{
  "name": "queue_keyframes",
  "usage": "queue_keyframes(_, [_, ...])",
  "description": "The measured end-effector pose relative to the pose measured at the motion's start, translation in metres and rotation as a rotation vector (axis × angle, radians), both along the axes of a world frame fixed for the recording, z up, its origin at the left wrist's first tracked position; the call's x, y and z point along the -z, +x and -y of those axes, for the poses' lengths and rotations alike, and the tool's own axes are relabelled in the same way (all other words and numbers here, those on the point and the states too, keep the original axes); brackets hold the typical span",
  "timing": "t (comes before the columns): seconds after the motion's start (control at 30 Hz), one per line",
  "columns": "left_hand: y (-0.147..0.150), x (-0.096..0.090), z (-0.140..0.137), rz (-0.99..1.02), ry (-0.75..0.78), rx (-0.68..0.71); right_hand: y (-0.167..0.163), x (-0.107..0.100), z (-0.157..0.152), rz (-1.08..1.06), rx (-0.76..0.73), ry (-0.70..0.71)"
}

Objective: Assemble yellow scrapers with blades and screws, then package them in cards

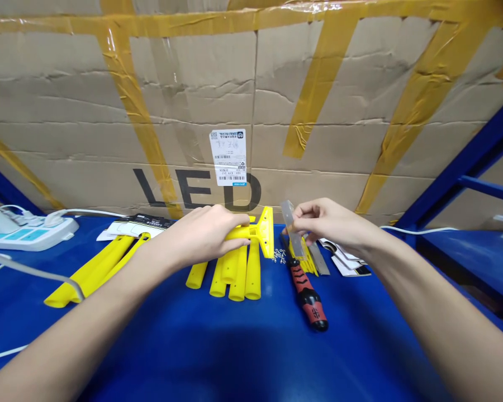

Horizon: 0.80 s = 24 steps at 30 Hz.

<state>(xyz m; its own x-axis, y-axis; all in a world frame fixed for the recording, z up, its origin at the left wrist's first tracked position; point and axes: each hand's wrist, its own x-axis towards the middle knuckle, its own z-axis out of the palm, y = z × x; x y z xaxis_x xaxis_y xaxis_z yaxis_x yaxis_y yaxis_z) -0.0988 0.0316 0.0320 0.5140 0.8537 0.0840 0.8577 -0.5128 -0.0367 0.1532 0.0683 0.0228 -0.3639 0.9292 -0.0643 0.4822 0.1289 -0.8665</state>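
My left hand [212, 231] is closed round the handle of a yellow scraper [266, 231], its wide head facing right. A flat grey metal blade [291, 223] stands on end, pinched between the fingers of my right hand [324, 220], a short way right of the scraper head. Below the blade lies a screwdriver [308, 298] with a red and black handle. Several small screws [280, 257] rest beside its shaft. Yellow flat pieces [308, 262] and another metal blade [319, 259] lie under my right hand. Several yellow handles [237, 273] are grouped below my left hand.
More yellow scrapers [94, 268] lie at the left near black-and-white cards [140, 224]. A white power strip [33, 231] with cables is at the far left. Printed cards [347, 262] lie at right. A taped cardboard box [201, 106] stands behind the blue table [251, 346].
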Motion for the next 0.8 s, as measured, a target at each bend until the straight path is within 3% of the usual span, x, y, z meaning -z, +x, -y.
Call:
queue_keyframes(0.13, [0.0, 0.0, 0.001, 0.001, -0.009, 0.01, -0.005, 0.005, 0.0, -0.066, -0.05, -0.006])
queue_keyframes(0.27, [-0.003, 0.001, 0.0, -0.01, -0.024, 0.01, -0.006, 0.008, -0.002, -0.2, -0.155, -0.116])
queue_keyframes(0.43, [-0.003, 0.002, -0.001, -0.03, -0.029, 0.005, -0.011, 0.012, -0.002, -0.229, -0.031, -0.106])
queue_keyframes(0.8, [-0.007, 0.002, -0.003, 0.039, -0.055, 0.113, -0.024, 0.016, 0.005, -0.242, -0.09, -0.104])
